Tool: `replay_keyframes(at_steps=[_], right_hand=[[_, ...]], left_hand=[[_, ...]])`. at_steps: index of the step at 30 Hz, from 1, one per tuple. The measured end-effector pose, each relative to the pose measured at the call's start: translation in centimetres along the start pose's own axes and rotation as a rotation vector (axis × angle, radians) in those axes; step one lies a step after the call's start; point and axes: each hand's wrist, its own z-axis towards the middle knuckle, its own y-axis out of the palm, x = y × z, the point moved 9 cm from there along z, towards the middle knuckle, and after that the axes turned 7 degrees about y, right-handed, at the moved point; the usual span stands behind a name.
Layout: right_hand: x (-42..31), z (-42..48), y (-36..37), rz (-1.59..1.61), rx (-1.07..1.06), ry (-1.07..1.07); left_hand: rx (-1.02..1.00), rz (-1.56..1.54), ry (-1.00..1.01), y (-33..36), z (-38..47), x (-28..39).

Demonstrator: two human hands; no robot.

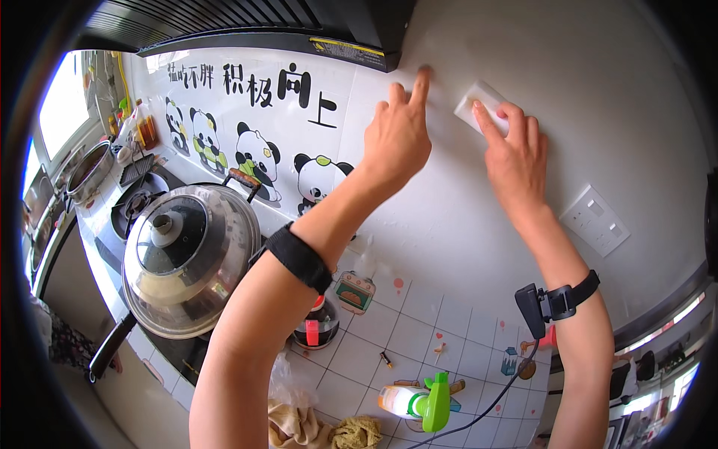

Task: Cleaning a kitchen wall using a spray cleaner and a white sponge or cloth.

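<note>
My right hand (516, 146) presses a white sponge-like block (481, 104) against the grey-white wall, its index finger on the block's face. To its left, my left hand (398, 126) is raised at the wall with one finger extended near the lower corner of the black range hood (359, 42); nothing shows in it, and its palm side is hidden. A white wall socket panel (595, 220) sits below and right of my right hand. Panda stickers (258, 157) and large black characters mark the wall on the left. Both forearms wear black straps.
A lidded wok (190, 258) sits on the stove, its handle pointing down left. On the tiled-pattern counter lie a green-topped spray bottle (418, 401), crumpled cloths (356, 432), a small battery (386, 359) and a dark jar (317, 328). A black cable (482, 412) trails from the right wrist strap.
</note>
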Motion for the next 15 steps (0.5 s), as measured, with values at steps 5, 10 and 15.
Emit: replay_keyframes(at_steps=[5,10,15], right_hand=[[0.2,-0.1,0.1,-0.005,-0.01,-0.005],[0.2,0.0,0.0,0.012,-0.026,0.009],[0.0,-0.1,0.0,0.028,0.006,0.003]], left_hand=[[-0.076,0.015,0.002,1.5,-0.7,0.3],[-0.012,-0.019,0.0,-0.1,0.3,0.8],[-0.05,-0.022,-0.012,0.4,-0.3,0.3]])
